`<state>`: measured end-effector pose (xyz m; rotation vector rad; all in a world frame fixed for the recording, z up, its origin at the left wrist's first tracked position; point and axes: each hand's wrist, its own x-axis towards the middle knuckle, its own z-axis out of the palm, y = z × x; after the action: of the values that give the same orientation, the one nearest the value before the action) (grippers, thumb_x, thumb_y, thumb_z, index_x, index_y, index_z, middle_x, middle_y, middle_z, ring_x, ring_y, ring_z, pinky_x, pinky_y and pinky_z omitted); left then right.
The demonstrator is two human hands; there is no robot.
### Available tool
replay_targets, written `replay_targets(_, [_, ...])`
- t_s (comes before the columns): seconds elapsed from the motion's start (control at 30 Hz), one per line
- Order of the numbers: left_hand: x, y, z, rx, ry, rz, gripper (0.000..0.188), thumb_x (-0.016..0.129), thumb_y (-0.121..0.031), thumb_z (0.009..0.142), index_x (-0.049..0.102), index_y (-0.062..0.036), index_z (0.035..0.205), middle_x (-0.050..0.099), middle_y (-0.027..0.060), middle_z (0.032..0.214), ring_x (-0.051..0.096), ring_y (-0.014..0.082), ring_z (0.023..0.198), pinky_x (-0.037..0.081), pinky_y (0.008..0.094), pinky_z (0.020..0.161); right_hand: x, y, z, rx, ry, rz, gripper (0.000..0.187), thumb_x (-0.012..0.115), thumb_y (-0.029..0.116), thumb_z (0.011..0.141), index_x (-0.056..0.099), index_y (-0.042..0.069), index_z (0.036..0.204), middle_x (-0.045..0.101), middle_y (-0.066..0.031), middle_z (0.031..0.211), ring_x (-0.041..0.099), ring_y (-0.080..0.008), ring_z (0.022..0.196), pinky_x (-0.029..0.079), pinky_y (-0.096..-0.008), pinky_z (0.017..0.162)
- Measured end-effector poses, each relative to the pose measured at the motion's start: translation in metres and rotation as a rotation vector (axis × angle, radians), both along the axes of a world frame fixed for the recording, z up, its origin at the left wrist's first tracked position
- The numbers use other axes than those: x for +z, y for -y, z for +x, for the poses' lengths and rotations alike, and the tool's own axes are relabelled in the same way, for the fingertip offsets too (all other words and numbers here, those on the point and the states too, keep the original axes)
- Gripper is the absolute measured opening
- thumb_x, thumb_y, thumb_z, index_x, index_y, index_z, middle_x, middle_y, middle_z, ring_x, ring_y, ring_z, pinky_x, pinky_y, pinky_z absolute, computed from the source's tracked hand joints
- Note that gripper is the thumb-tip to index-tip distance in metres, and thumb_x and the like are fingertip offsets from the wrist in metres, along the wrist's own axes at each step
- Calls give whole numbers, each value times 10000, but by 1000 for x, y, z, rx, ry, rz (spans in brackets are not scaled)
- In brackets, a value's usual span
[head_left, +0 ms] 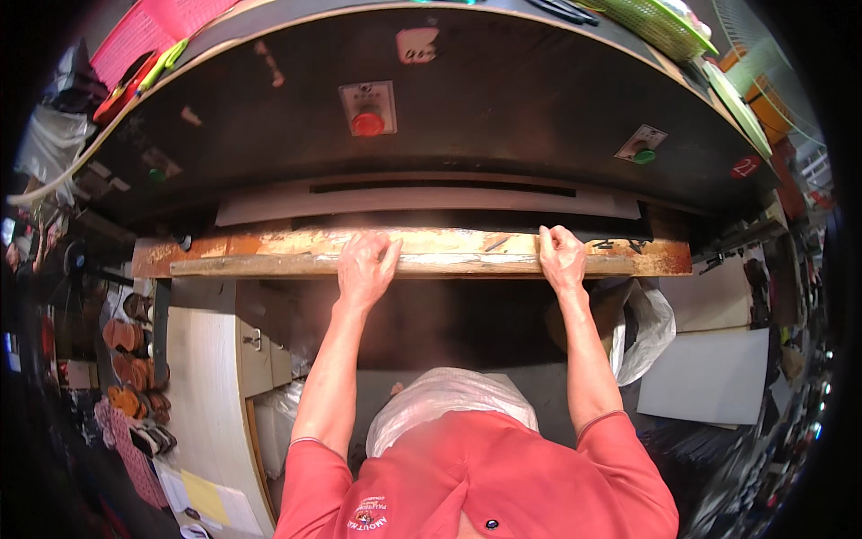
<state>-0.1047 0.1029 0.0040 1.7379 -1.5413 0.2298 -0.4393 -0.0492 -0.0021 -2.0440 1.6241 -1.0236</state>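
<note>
Both forearms reach up to a worn wooden ledge (467,262) in front of a dark machine. My left hand (366,265) rests on the ledge left of the middle, fingers curled in and thumb along their side. Farther right, my right hand (562,258) is closed in a similar way, thumb and forefinger drawn together. Whatever either hand holds, if anything, is hidden. Between them lies the scuffed, pale board surface, with a small dark strip (496,242) on it. More thin dark scraps (636,245) lie right of my right hand.
Above the ledge is a black panel (503,99) with a red button (367,124) and a green button (645,155). A pale plate (431,205) with a dark slot sits below. A cabinet (202,359) stands left; white sheets (705,377) and a plastic bag (645,332) are right.
</note>
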Motion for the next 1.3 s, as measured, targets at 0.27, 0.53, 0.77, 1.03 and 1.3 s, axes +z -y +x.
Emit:
replay_targets(0.27, [-18, -61, -21, -45, -3, -26, 211, 831, -173, 888, 683, -69, 781, 676, 112, 797, 639, 350, 756, 506, 476, 682, -17, -54, -22, -51, 227, 198, 345, 750, 278, 1004, 704, -1, 808, 600, 5, 635, 523, -82, 617, 456, -322, 603])
replay_targets(0.53, [5, -137, -47, -188, -310, 389, 149, 801, -124, 887, 713, -34, 807, 707, 114, 833, 675, 376, 801, 533, 484, 707, 27, -104, 53, 229, 395, 187, 346, 811, 190, 959, 716, -13, 1223, 705, -84, 1146, 669, -197, 1056, 543, -338, 968])
replay_targets(0.77, [22, -55, -44, -135, -132, 32, 364, 691, -141, 993, 671, 17, 1320, 668, 242, 1365, 614, 420, 1317, 490, 499, 1113, 42, -99, 145, 316, -198, 50, 970, 919, 410, 698, 568, 17, 1512, 433, -341, 1573, 460, -491, 1422, 430, -505, 1200])
replay_targets(1.03, [14, -32, -51, -135, 10, 224, 518, 746, -106, 950, 599, 37, 1425, 526, 219, 1599, 464, 400, 1515, 369, 549, 1245, 73, -64, 99, 364, 232, 404, 969, 912, 298, 630, 600, 30, 1508, 460, -312, 1585, 487, -388, 1461, 425, -458, 1203])
replay_targets(1.3, [39, -27, -89, -346, -84, 214, 609, 797, -250, 935, 605, -62, 1480, 449, 214, 1651, 366, 462, 1560, 306, 600, 1265, 79, -60, 67, 508, 852, 627, 893, 861, 153, 737, 516, -72, 1530, 622, -182, 1425, 598, -260, 1310, 431, -356, 1152])
